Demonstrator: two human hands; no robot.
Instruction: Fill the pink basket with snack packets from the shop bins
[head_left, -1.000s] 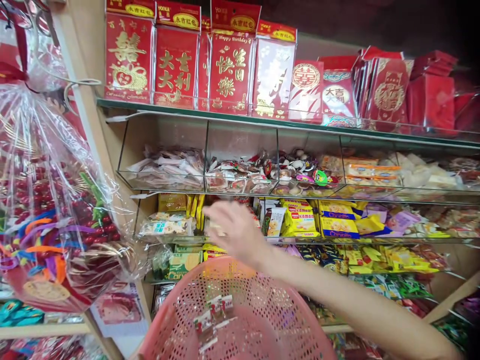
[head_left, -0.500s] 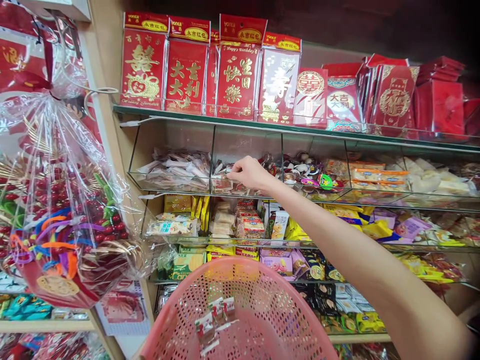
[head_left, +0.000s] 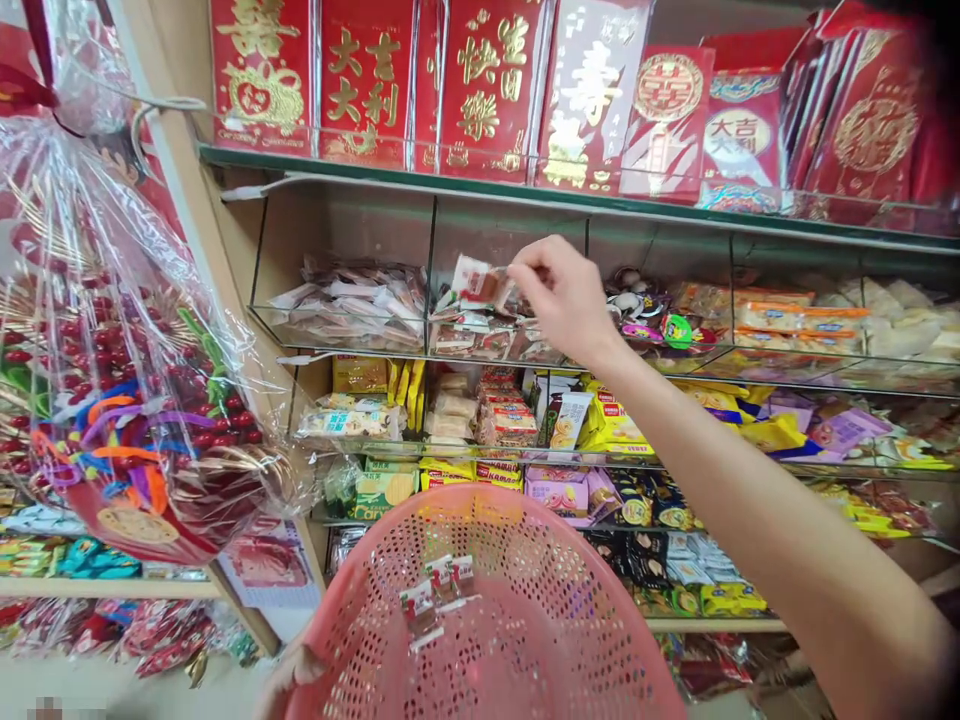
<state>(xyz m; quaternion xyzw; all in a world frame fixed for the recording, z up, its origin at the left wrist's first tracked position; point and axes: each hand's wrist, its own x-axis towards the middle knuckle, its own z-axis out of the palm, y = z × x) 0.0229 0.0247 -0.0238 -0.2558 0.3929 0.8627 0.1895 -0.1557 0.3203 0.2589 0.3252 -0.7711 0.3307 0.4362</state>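
Note:
My right hand (head_left: 568,298) pinches a small clear-wrapped snack packet (head_left: 478,283) with a white, red and green label. It is just above similar packets (head_left: 480,338) in a glass-divided bin of the shelf. At the lower left, my left hand (head_left: 294,668) grips the rim of a pink perforated plastic basket (head_left: 570,640); part of that hand is hidden. Several small packets (head_left: 436,592) with the same kind of label lie inside the basket, toward its left side.
Red envelopes (head_left: 375,90) stand on the glass shelf above. Lower shelves hold wrapped biscuits (head_left: 559,490) and yellow packs (head_left: 611,420). On the left hangs a cellophane-wrapped bundle (head_left: 135,400) of red berries. A wooden upright (head_left: 225,250) and glass dividers edge the bins.
My right hand has lifted out of the bin, moving up and right, and a snack packet now shows in its fingers. The view has shifted closer; my left hand shows at the basket rim.

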